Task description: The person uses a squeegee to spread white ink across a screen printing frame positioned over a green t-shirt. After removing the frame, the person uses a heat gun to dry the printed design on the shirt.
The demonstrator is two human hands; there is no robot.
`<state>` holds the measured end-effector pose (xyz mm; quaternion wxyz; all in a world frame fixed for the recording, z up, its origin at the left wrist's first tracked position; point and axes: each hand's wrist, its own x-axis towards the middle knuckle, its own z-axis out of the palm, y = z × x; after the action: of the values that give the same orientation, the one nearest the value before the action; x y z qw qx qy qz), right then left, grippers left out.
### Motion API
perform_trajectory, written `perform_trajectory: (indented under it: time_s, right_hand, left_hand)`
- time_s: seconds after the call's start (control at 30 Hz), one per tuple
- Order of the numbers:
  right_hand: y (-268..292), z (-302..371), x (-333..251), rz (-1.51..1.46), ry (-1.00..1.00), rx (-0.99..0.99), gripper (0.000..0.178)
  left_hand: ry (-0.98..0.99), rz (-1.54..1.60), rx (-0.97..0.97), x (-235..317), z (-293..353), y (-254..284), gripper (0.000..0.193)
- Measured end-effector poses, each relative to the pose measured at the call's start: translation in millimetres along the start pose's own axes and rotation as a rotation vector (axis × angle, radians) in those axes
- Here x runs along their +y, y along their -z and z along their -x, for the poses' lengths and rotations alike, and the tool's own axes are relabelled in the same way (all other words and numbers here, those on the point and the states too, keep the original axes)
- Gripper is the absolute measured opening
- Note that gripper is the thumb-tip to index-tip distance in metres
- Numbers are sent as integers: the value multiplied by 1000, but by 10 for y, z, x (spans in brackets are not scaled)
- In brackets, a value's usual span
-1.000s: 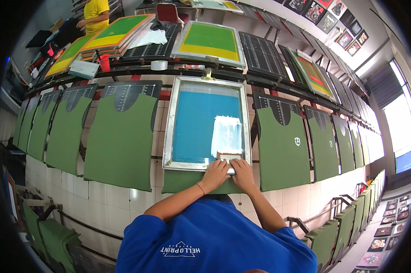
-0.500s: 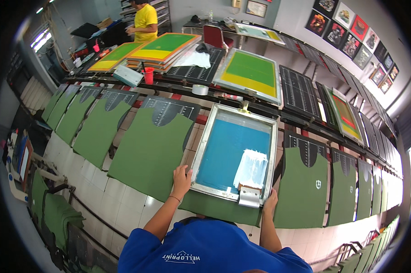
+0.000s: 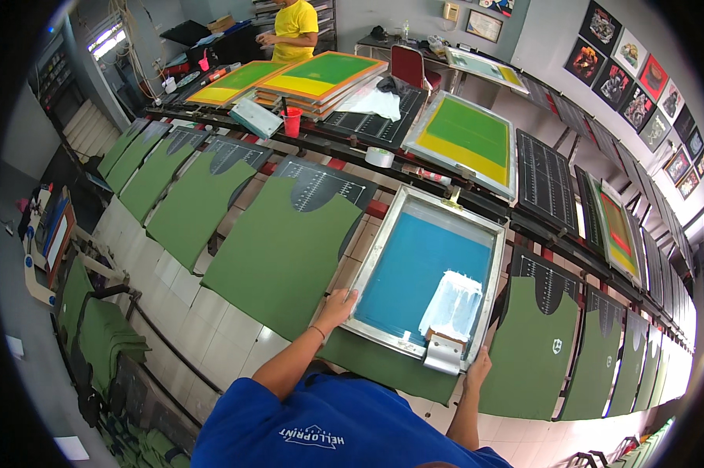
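A silk screen printing frame (image 3: 357, 295) with blue mesh lies over a green shirt piece (image 3: 391, 370) on a board. White ink (image 3: 455, 300) coats the lower right part of its mesh. Just below the ink, a squeegee (image 3: 444, 353) with a grey metal handle rests at the frame's near edge. My left hand (image 3: 336, 309) grips the frame's left side near the lower corner. At the lower right corner, my right hand (image 3: 477, 370) is closed on the frame's side, its fingers partly hidden.
Green shirt pieces on boards stand left (image 3: 274, 257) and right (image 3: 533, 343); several on the right bear small white prints. Beyond the rail are a green-yellow screen (image 3: 469, 140), a tape roll (image 3: 379, 157), a red cup (image 3: 292, 122) and stacked screens (image 3: 320, 78). A person in yellow (image 3: 296, 31) stands behind.
My view has swung, so the scene sits further right and tilted. Both hands stay at the frame's sides, the left fingers now wrapped more closely round its edge. Ink and squeegee keep their places.
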<state>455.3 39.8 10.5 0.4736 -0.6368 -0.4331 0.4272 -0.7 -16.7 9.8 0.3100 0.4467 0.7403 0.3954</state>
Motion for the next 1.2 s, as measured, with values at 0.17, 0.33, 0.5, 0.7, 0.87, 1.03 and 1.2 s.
perform_trajectory:
  time_s: [0.17, 0.33, 0.5, 0.7, 0.87, 1.03, 1.2]
  right_hand:
    - [2, 453, -521, -70, -24, 8, 40]
    - [-510, 1124, -715, -106, -4, 48, 39]
    - [-1768, 1760, -809, -91, -16, 3, 38]
    - [-3432, 2083, -884, -163, -33, -67, 38]
    - [-4081, 2086, -1007, -188, -30, -72, 36]
    - [-4308, 2068, -1022, -149, -24, -70, 35]
    - [-4406, 2078, -1102, -103, -41, -32, 36]
  left_hand:
    - [11, 134, -62, 125, 101, 244, 50]
    - [28, 230, 7, 6, 222, 1048, 46]
    - [14, 252, 67, -583, 39, 2435, 43]
    - [33, 234, 129, -1210, -339, 3835, 45]
    - [77, 178, 92, -1553, -728, 4255, 48]
    - [78, 305, 109, -1684, -955, 4355, 49]
    - [92, 286, 55, -1513, -1017, 4499, 51]
